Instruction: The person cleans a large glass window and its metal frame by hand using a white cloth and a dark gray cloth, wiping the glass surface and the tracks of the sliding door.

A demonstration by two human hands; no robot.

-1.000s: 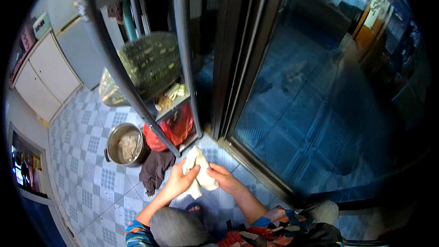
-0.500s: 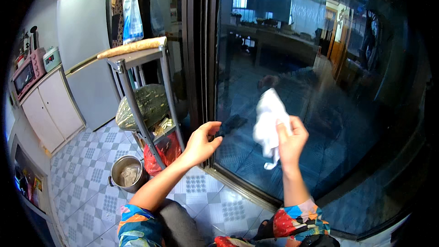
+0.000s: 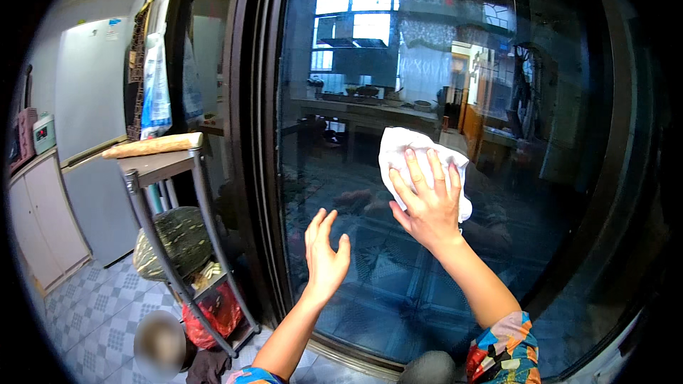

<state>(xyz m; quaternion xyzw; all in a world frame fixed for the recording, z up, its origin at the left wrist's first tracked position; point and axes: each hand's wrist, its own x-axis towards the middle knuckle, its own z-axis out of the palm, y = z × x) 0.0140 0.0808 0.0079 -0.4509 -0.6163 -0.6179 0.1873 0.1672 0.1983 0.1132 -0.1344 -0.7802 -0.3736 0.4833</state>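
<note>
With fingers spread, my right hand (image 3: 429,203) presses a white cloth (image 3: 393,146) against a large dark glass pane (image 3: 398,277). The cloth is bunched under the palm and shows past the fingers on all sides. My left hand (image 3: 327,256) is lower and to the left, held up in front of the pane. Its fingers are apart and nothing is in it; whether it touches the glass I cannot tell.
A dark door frame (image 3: 260,135) edges the pane on the left. Beside it, a metal-legged stand (image 3: 153,167) bears a long pale stick (image 3: 153,145), with a green pumpkin (image 3: 174,242) and a red plastic bag (image 3: 213,313) below. A blurred pot (image 3: 158,345) is on the tiled floor.
My right hand has gone from pinching the hanging cloth to pressing it flat on the glass. My left hand has moved in front of the pane. The view has shifted up and right.
</note>
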